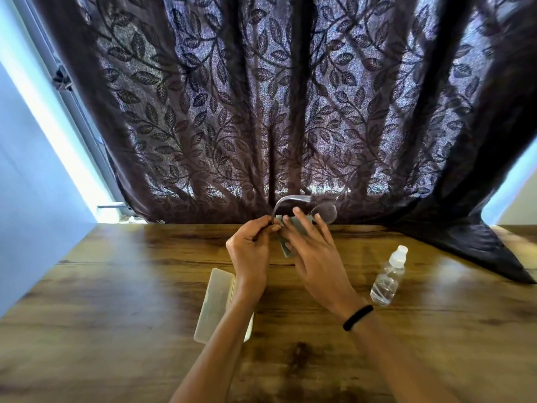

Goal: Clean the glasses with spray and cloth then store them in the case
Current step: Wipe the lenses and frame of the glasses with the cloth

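I hold a pair of clear-framed glasses (327,210) above the far edge of the wooden table. My left hand (250,248) pinches the frame at its left end, where a temple arm curves up. My right hand (313,251) presses a grey-green cloth (286,242) around the left lens, which the cloth and fingers hide. The right lens shows past my fingers. A pale, translucent glasses case (213,303) lies open on the table under my left forearm. A small clear spray bottle (388,279) with a white cap stands to the right of my right hand.
The wooden table (116,301) fills the lower view. A dark leaf-patterned curtain (276,97) hangs behind the table's far edge, and its right end drapes onto the table (479,245). A light wall and window frame stand at the left.
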`<action>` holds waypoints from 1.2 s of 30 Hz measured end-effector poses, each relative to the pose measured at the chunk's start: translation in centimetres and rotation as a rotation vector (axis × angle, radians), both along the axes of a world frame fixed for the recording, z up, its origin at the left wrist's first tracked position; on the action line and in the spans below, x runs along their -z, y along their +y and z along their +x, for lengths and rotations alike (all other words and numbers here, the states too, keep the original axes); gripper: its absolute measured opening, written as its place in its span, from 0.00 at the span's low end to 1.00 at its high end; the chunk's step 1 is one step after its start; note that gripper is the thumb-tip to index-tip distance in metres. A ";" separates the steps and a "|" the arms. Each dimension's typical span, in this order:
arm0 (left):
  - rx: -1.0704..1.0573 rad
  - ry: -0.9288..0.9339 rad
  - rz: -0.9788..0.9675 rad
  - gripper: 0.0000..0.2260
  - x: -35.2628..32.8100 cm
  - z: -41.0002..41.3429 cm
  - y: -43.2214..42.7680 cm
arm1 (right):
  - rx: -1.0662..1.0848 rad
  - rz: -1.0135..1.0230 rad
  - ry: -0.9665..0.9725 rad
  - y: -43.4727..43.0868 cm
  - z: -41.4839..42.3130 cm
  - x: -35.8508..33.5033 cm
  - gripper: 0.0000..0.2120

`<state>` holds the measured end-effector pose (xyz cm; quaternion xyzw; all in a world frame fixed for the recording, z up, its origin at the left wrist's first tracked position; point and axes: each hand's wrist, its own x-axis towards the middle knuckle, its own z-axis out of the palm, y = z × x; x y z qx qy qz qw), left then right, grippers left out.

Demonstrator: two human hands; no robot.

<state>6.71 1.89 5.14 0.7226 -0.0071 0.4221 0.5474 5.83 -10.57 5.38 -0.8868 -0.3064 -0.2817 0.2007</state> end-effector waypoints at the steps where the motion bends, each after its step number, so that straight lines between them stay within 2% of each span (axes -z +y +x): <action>1: -0.001 -0.002 -0.005 0.10 -0.1 0.0 0.1 | 0.026 -0.043 -0.020 -0.2 0.0 -0.1 0.22; 6: -0.003 -0.021 -0.016 0.10 -0.5 -0.4 0.0 | 0.206 -0.153 -0.067 -0.9 -0.1 -0.9 0.21; 9: -0.003 -0.020 -0.058 0.10 -0.5 -0.4 0.0 | 0.098 -0.058 -0.018 -0.8 0.0 -0.7 0.20; 11: -0.003 -0.013 -0.069 0.10 -0.5 -0.3 -0.2 | 0.005 0.000 0.031 -0.7 0.0 -0.6 0.24; 14: -0.015 -0.011 -0.067 0.11 -0.3 -0.2 -0.4 | -0.043 0.011 -0.001 -0.5 0.0 -0.7 0.25; 20: 0.012 -0.007 -0.074 0.10 -0.2 -0.2 -0.2 | 0.227 -0.145 -0.125 -0.2 -0.2 -1.3 0.20; 26: 0.023 -0.001 -0.076 0.09 -0.2 -0.5 -0.1 | 0.349 -0.198 -0.112 0.2 -0.4 -1.4 0.24; 30: 0.023 -0.008 -0.084 0.09 -0.5 -0.5 0.1 | 0.256 -0.148 -0.062 0.3 -0.2 -1.5 0.25; 36: 0.038 0.002 -0.174 0.11 -0.4 -0.4 -0.3 | 0.004 0.129 0.089 0.7 0.1 -1.3 0.29</action>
